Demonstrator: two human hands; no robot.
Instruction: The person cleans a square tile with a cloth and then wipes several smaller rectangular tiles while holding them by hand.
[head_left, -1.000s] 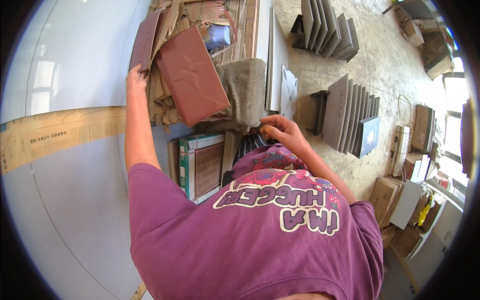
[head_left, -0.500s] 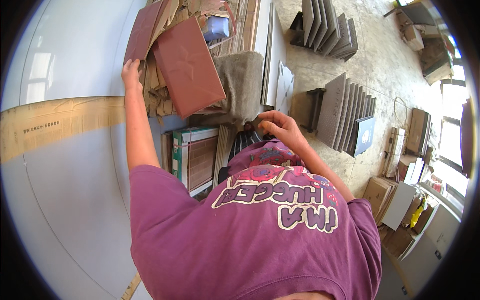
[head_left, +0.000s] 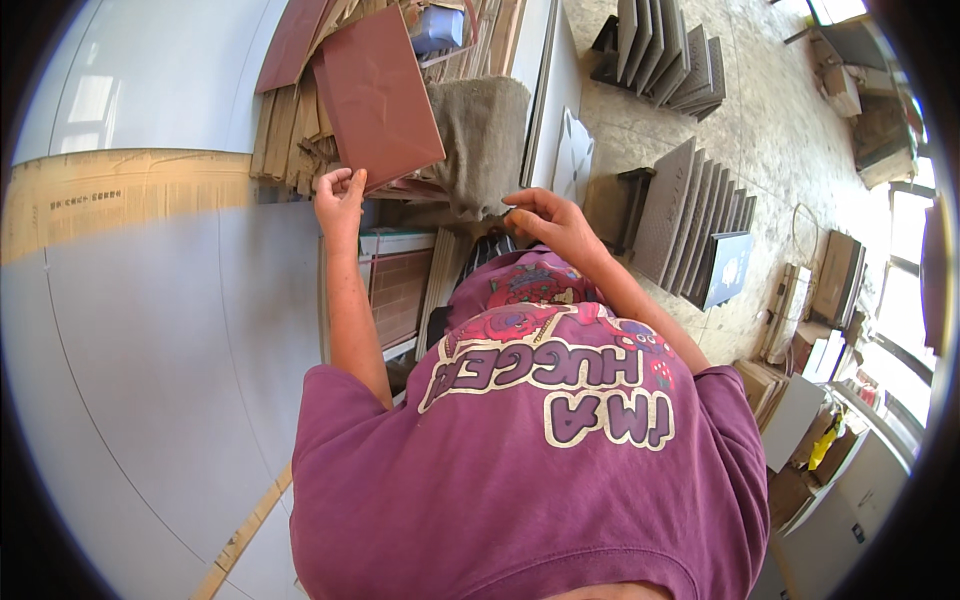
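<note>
Note right grip half-curled just beside grey cloth; cannot tell whether holding anything. Locate left grip, the nearer one, apparently touching near left corner of red-brown tile; cannot tell whether closed on it. Read tile as lying beyond and slightly right of left grip, long axis running away, far end leaning left. Find second tile beyond, to left.

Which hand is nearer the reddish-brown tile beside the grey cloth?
Left: the left hand is at the lower edge of the tile; the right hand is farther right, by the cloth.
</note>
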